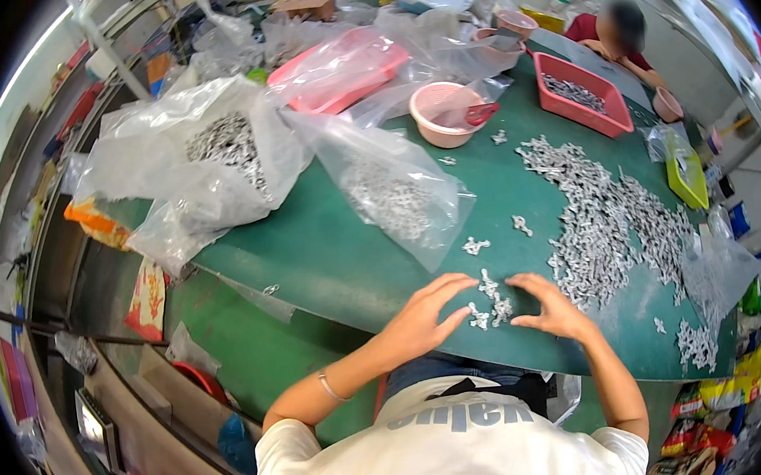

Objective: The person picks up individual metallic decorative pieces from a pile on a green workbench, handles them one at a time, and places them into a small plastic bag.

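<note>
Below, at 6 o'clock: both hands down on green desk (337, 259), cupped around small cluster of metal parts (491, 304). Left hand (423, 315) at 9 o'clock of cluster, fingers spread wide and arched, fingertips brushing the pieces; holding nothing, as far as can be told. Right hand (549, 306) at 3 o'clock of cluster, fingers likewise splayed and curved, palm down, nothing gripped. Cluster penned between the two hands, probably to keep it apart from the rest.

Big heap of same parts (610, 217) at 2 o'clock of right hand, spread loose toward desk edge. Parts silvery, small, knobbly, glinting; exact shape too small to tell. A few strays (475, 245) at 12 o'clock of cluster.

Clear plastic bag (390, 191) at 11 o'clock, flat, crinkled, part-filled with parts. Larger bag (211, 157) further at 10 o'clock, bulging, mouth open. Pink round basin (444, 112) at 12 o'clock, ribbed plastic. Red tray (581, 93) at 1 o'clock, rectangular, parts inside. Another person (620, 31) seated at far side. Desk surface matte, smooth.
</note>
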The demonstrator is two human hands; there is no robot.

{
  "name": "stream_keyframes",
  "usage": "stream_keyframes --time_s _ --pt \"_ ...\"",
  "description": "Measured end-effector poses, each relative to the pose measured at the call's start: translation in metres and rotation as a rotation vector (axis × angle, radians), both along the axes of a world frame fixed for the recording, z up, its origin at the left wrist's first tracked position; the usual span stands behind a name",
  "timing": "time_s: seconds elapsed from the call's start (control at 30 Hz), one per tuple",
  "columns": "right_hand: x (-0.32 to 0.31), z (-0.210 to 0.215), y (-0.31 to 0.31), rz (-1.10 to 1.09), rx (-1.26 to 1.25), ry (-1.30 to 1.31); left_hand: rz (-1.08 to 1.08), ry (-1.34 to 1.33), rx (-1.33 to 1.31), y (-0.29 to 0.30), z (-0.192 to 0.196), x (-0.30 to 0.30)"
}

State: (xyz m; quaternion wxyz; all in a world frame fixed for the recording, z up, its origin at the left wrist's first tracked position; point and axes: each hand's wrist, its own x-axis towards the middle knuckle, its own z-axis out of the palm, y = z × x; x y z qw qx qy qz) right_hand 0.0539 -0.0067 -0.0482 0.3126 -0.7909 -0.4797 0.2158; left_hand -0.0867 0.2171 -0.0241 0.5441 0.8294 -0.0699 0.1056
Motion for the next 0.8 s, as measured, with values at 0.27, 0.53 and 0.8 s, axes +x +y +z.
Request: stream_keyframes --time_s 0.27,0.53,0.8 --pt "-0.009 -0.042 0.022 0.117 0.002 -0.272 0.183 -0.122 0.491 -0.029 -0.096 0.094" --pt "-0.031 -0.051 0.009 0.112 0.12 -0.325 -0.006 0.121 0.3 -0.039 -0.074 0.022" --pt "-0.027 -0.033 -0.006 -0.017 0.137 -0.268 0.125 0.174 0.555 -0.065 -0.065 0.006"
